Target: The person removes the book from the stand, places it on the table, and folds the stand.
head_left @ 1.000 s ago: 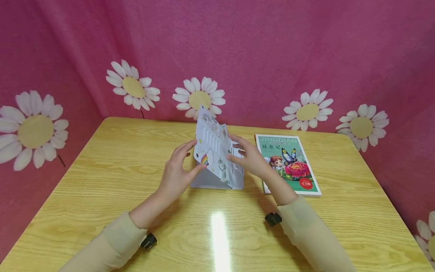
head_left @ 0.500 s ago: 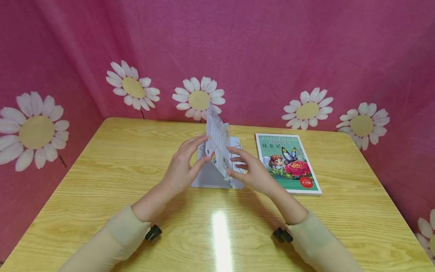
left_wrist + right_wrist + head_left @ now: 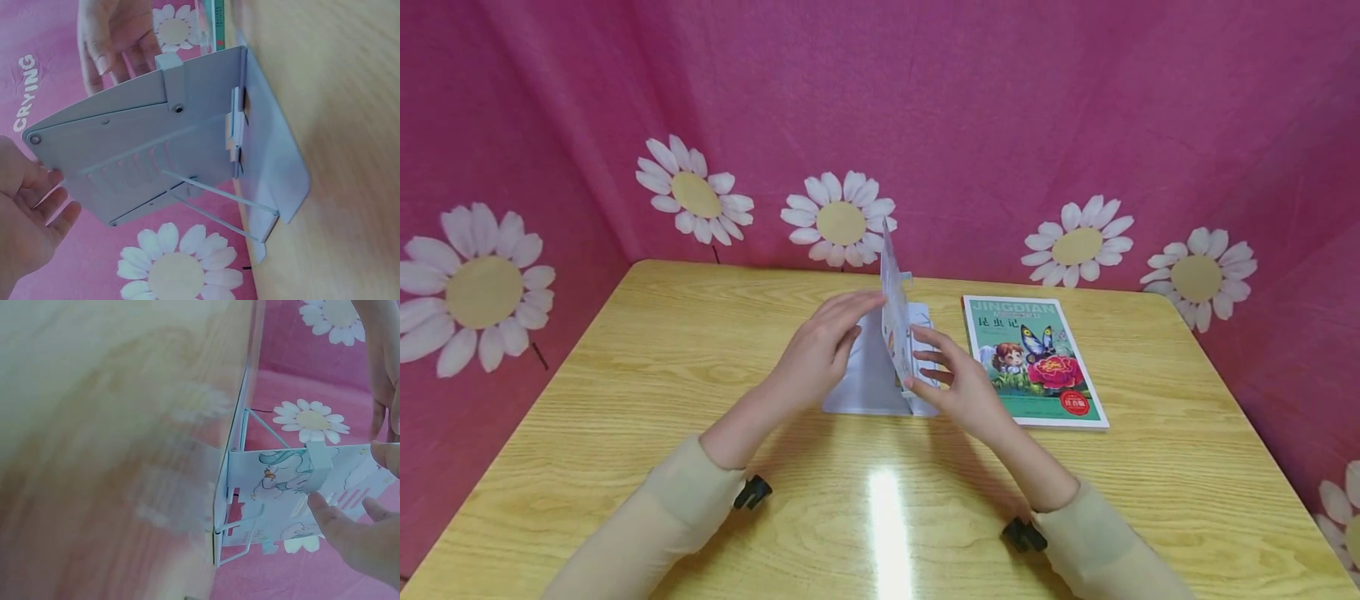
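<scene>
A folding book stand (image 3: 893,321) with unicorn and rainbow prints stands mid-table, its panel almost upright and seen nearly edge-on. Its pale base plate (image 3: 857,392) lies flat on the wood. In the left wrist view, the plain back shows slots, and a wire support (image 3: 219,194) runs between base and panel. My left hand (image 3: 816,350) reaches the panel's left side with extended fingers, fingertips at its outer edge. On the printed side, my right hand (image 3: 958,383) has fingers spread, thumb near a white clip (image 3: 319,467) at the panel edge.
A green-covered children's book (image 3: 1037,362) lies flat to the right of the stand. The wooden table (image 3: 625,400) backs onto a pink curtain (image 3: 955,133) printed with daisies.
The stand's panel has swung from leaning left to nearly upright, turning edge-on to the head view. My left hand followed it rightward; my right hand shifted slightly right and down. The book stayed put.
</scene>
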Demonstrator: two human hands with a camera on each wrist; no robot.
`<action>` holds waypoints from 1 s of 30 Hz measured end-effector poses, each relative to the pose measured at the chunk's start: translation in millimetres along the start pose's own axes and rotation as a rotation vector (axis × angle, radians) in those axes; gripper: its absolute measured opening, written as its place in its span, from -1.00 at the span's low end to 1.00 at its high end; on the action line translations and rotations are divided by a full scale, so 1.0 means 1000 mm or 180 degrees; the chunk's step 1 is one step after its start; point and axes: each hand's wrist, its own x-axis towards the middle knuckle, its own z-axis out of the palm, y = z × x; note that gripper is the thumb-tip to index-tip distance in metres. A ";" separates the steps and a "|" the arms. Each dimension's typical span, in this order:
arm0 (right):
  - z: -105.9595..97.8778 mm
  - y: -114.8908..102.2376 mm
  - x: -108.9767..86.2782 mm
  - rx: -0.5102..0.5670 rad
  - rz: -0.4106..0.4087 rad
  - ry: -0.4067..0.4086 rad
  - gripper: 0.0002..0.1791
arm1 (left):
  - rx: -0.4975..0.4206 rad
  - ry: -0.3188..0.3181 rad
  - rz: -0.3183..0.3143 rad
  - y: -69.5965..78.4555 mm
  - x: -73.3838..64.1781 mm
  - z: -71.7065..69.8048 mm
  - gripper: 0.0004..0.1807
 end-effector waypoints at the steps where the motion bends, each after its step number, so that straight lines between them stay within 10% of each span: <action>1: 0.000 0.000 -0.001 0.0017 0.0006 0.0010 -0.29 | 0.0036 -0.0024 0.0021 0.001 0.001 0.000 -0.51; 30: 0.002 -0.022 -0.007 -0.0212 -0.0048 0.0324 -0.31 | 0.0273 -0.0383 0.0342 0.017 0.032 0.012 -0.42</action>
